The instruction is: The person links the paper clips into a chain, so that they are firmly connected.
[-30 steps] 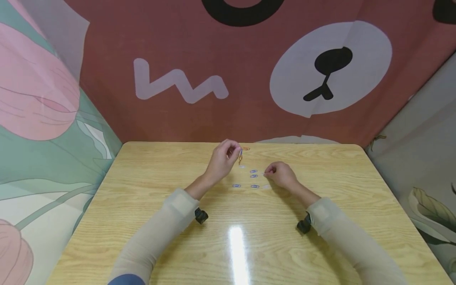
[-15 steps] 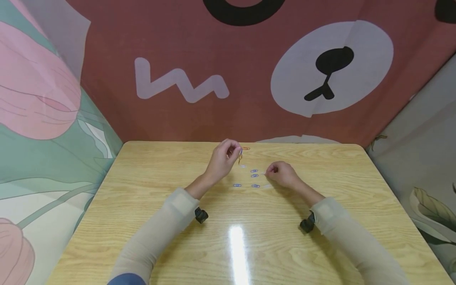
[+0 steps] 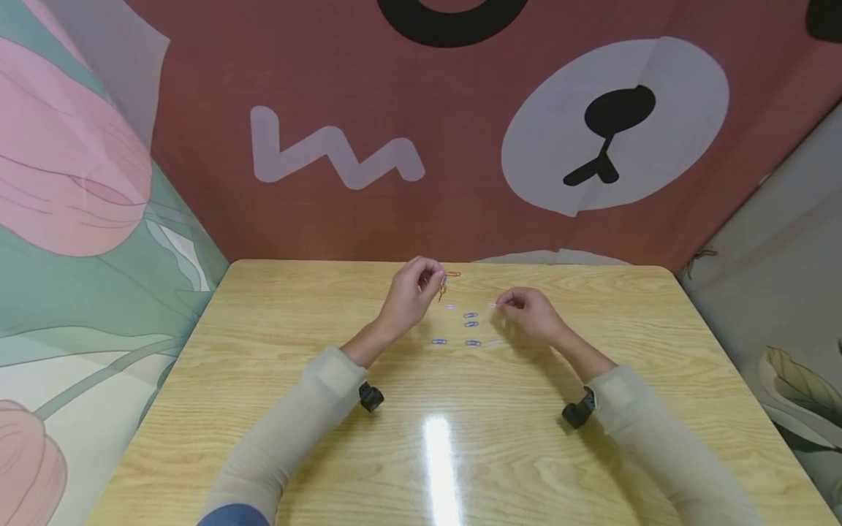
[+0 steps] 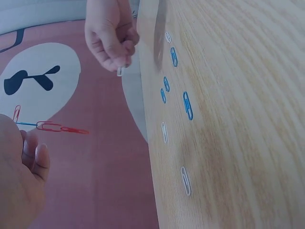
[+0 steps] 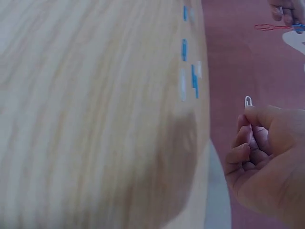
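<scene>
Near the table's far side, my left hand [image 3: 411,292] holds a small chain of linked paper clips, red and blue. In the left wrist view the chain shows a blue clip [image 4: 26,124] near the fingers and a red clip [image 4: 49,126] linked to it, with another red one beyond. My right hand [image 3: 531,314] pinches a white paper clip [image 5: 248,101] between thumb and fingertip, raised above the tabletop. Its free end sticks out past the fingers. Between the hands, loose clips lie on the table, among them a blue clip [image 3: 471,324] and a white clip [image 4: 185,181].
The wood-grain table [image 3: 329,453] carries several loose blue and white clips, including a blue clip [image 3: 439,341] toward the front. A patterned cloth [image 3: 329,212] hangs just behind the far edge. Each wrist wears a small black camera [image 3: 371,398].
The right hand has lifted from beside the blue clips and moved away and slightly right, carrying the white clip. The left hand stays in place with the chain, whose hanging end has swung slightly.
</scene>
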`<state>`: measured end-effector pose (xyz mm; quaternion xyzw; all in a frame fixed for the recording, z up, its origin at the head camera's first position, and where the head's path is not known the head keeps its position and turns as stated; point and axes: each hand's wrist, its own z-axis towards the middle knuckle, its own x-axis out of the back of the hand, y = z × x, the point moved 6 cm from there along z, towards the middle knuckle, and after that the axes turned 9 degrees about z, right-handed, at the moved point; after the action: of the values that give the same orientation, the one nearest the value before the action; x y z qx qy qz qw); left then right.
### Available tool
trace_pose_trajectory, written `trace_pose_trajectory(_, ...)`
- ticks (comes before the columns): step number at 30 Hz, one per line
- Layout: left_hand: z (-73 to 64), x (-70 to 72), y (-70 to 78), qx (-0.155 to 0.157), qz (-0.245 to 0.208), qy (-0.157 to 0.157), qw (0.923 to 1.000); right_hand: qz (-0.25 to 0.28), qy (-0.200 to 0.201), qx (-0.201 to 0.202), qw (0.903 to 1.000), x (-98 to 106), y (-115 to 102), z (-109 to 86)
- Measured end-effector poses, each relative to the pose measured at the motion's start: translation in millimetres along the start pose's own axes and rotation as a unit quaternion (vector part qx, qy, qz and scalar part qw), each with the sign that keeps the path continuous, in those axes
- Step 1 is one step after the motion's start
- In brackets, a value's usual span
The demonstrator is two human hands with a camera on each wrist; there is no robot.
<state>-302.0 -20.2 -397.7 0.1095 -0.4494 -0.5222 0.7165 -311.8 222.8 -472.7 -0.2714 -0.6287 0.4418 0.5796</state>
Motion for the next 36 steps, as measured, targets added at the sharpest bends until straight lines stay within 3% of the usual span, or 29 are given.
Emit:
trace_pose_trajectory(18, 1.8, 0.6, 1.1, 0.000, 0.006, 0.006, 1.0000, 0.017, 0.024, 0.036, 0.9989, 25.0, -46.8, -2.6)
trace_pose_trajectory(36, 2.0, -3.5, 0.1, 0.007, 0.005, -0.011, 0.9999, 0.017, 0.032, 0.057, 0.9977, 17.7, -96.4, 0.1)
